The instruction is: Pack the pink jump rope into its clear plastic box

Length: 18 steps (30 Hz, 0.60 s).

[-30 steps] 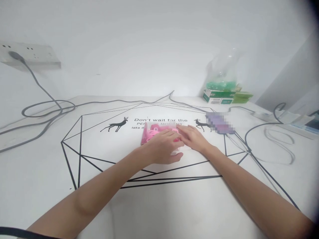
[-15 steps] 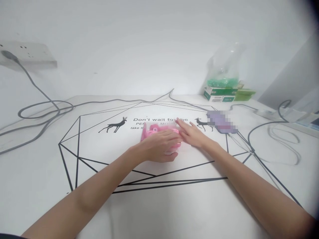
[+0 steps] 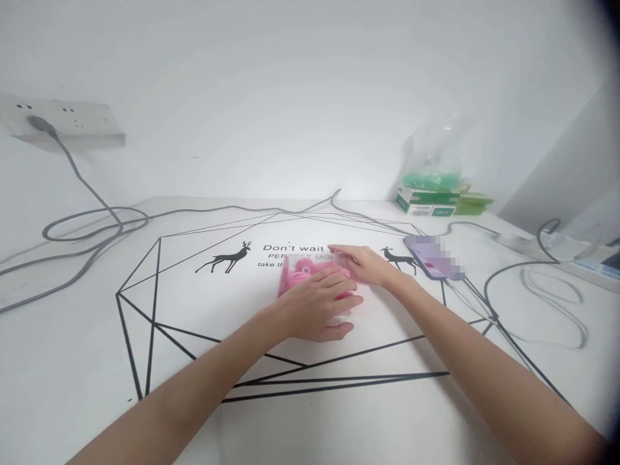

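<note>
A clear plastic box [image 3: 285,279] with pink things inside lies on the white tabletop; what the pink things are I cannot make out. Across its top rests my left hand [image 3: 317,307], fingers spread and thumb stretched out along the near side, hiding much of the box. My right hand [image 3: 365,263] is at the far right corner of the box. Its upper finger reaches out to the left over the printed words, and its other fingertips are close to or touching the box's edge.
A phone [image 3: 431,256] with a cable lies to the right. Green-and-white boxes [image 3: 429,201] hold up a clear bag [image 3: 433,161] at the back right. Grey cables [image 3: 121,223] loop at the left from a wall socket [image 3: 87,123]. A power strip [image 3: 520,240] lies at right.
The view has tilted up slightly. The fingers of my left hand have spread apart on the box, and my right hand has shifted left along the box's far right corner.
</note>
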Motion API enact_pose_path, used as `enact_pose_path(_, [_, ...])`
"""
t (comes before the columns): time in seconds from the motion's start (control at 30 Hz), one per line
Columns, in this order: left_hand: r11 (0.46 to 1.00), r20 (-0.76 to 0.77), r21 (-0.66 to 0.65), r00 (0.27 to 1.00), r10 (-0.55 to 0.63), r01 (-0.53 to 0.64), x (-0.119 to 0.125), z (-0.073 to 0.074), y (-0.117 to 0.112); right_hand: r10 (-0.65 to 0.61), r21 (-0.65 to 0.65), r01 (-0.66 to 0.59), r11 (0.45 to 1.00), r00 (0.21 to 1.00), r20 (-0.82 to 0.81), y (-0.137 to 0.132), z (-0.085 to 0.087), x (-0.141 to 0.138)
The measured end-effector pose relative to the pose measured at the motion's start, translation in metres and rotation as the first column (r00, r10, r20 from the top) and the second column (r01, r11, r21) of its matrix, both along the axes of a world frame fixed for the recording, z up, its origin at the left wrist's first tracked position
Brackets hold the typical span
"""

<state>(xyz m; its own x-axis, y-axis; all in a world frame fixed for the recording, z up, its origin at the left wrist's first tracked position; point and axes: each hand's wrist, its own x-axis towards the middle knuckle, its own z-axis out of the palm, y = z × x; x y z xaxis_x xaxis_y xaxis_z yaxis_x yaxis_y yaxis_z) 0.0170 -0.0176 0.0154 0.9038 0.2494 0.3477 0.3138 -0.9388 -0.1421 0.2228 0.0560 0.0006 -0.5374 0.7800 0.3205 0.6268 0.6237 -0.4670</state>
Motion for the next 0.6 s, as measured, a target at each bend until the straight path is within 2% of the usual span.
enact_pose_path(0.1, [1.0, 0.012, -0.013, 1.0, -0.009, 0.009, 0.0, 0.0, 0.0, 0.059, 0.017, -0.058, 0.998, 0.998, -0.033, 0.005, -0.003, -0.005])
enact_pose_path(0.23, [1.0, 0.016, -0.022, 1.0, -0.011, 0.011, 0.0, 0.001, 0.0, 0.048, 0.039, -0.045, 0.998, 0.997, -0.057, 0.001, -0.012, -0.004])
enact_pose_path(0.33, [1.0, 0.019, -0.012, 1.0, 0.0, 0.0, 0.0, 0.001, -0.001, 0.003, 0.04, -0.001, 0.999, 0.998, -0.057, -0.006, -0.019, -0.001])
enact_pose_path(0.47, [1.0, 0.017, 0.028, 1.0, 0.009, -0.009, 0.0, 0.001, -0.002, -0.049, -0.02, 0.049, 0.999, 0.998, -0.035, -0.022, -0.024, 0.004])
enact_pose_path(0.6, [0.995, -0.015, 0.102, 1.0, 0.004, -0.003, 0.0, 0.003, -0.004, -0.172, -0.043, 0.17, 0.985, 0.984, -0.047, -0.042, -0.026, 0.008])
